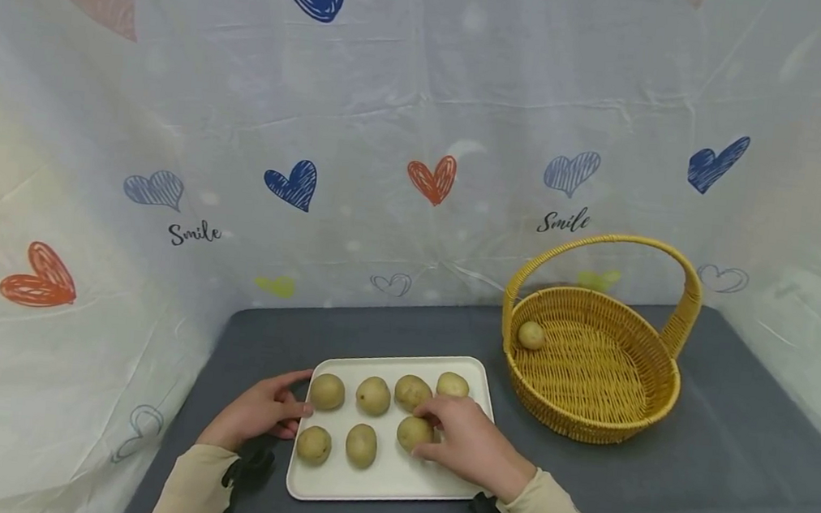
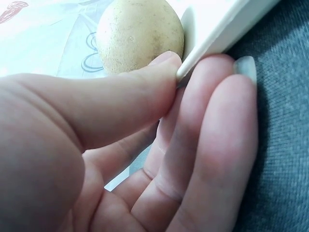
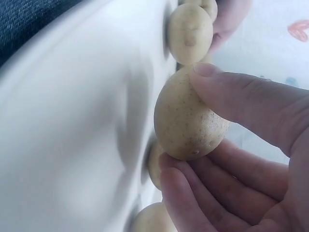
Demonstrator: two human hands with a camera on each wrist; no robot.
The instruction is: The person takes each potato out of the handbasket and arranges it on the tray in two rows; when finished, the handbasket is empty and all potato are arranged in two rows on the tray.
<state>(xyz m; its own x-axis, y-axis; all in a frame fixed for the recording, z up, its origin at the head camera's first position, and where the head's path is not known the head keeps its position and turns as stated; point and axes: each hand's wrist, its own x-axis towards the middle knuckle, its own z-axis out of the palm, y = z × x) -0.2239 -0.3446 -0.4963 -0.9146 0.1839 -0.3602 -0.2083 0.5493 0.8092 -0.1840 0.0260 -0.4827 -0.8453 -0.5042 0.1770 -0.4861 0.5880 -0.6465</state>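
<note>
A white rectangular tray [image 1: 383,482] bears several potatoes in two rows. At its left edge, my left hand [image 1: 261,413] pinches the rim, thumb on top and fingers against the outer side. A potato [image 2: 140,36] lies just beyond that thumb in the left wrist view. My right hand [image 1: 474,445] holds the front row's rightmost potato [image 3: 188,116] between thumb and fingertips. Whether this potato touches the tray, I cannot tell. Behind the right hand, a back-row potato [image 1: 453,385] is partly covered; another potato [image 3: 190,34] shows beyond the held one.
To the tray's right stands a round yellow wicker basket [image 1: 586,431] with a tall arched handle. One potato [image 1: 531,335] lies inside, against its left wall. A dark grey cloth [image 1: 743,481] covers the table, and a heart-printed white curtain [image 1: 356,203] hangs along the back and sides.
</note>
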